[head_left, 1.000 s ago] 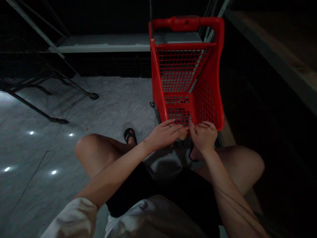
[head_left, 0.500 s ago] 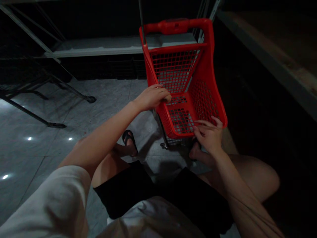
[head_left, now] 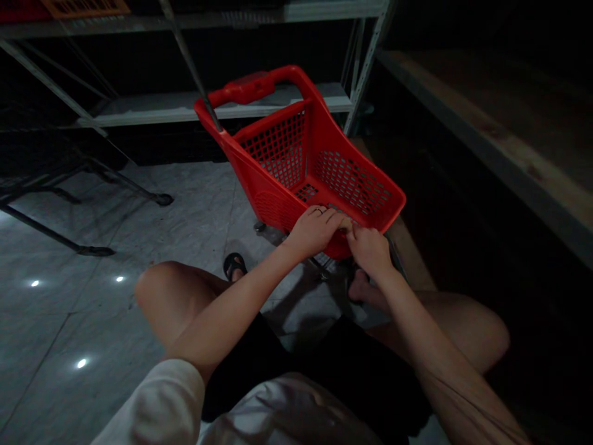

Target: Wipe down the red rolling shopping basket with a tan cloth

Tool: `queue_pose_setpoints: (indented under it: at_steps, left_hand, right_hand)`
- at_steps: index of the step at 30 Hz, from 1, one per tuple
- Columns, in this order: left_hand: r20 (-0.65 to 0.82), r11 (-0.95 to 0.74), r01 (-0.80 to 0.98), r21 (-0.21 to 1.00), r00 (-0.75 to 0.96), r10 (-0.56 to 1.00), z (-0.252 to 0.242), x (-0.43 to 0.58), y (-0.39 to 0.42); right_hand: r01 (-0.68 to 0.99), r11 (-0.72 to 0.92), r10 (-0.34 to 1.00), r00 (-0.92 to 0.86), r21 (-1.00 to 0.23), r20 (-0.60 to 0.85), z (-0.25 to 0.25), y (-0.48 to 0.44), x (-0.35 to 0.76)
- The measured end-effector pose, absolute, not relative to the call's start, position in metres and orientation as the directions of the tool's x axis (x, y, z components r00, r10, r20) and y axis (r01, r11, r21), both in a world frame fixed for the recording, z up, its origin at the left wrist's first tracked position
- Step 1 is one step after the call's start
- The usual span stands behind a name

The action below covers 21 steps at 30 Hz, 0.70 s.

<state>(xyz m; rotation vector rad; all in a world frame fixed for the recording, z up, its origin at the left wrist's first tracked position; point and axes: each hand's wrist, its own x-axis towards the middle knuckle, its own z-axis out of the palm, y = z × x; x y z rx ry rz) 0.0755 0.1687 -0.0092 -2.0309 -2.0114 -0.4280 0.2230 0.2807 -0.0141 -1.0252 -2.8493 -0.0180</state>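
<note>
Open floor (head_left: 152, 241) left of red cart (head_left: 356, 185); rack legs (head_left: 162, 199) far left, shelf (head_left: 152, 111) behind, wooden ledge (head_left: 491, 142) crowds right side; cart open from above.

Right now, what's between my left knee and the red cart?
In the head view, a sandalled foot rests on the grey floor between the left knee and the red cart.

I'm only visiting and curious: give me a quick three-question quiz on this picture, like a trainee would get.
1. True or false: the left hand and right hand both rest at the near rim of the red cart.
2. The red cart holds: A nothing visible, B bottles, C boxes.
3. Which hand wears a ring?
Key: 1 true; 2 A; 3 left.
</note>
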Motion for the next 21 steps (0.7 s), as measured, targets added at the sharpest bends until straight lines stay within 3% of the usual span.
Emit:
queue_pose_setpoints:
  at_steps: [3, 7, 11, 15, 21]
  left_hand:
    - [0.335, -0.041, 0.999, -0.034, 0.05, 0.941, -0.004, 0.045, 0.159]
    - [0.331, 0.185, 0.981, -0.048, -0.159, 0.93, 0.024, -0.044, 0.107]
    - [0.44, 0.401, 0.915, -0.042, -0.344, 0.83, 0.05, -0.096, 0.051]
    - [0.565, 0.561, 0.825, 0.065, -0.494, 0.661, 0.025, -0.049, 0.064]
    - [0.549, 0.279, 0.96, 0.035, -0.251, 0.797, -0.028, 0.061, 0.132]
  right_hand:
    - [0.626, 0.777, 0.625, -0.757, -0.064, 0.19, -0.022, 0.263, 0.224]
    - [0.55, 0.833, 0.542, -0.795, -0.052, 0.274, -0.034, 0.282, 0.231]
    - [0.529, 0.846, 0.517, -0.788, -0.061, 0.334, -0.042, 0.303, 0.224]
    - [0.535, 0.841, 0.52, -0.76, -0.079, 0.389, -0.045, 0.303, 0.206]
    - [0.449, 0.89, 0.435, -0.794, -0.073, 0.425, -0.045, 0.302, 0.203]
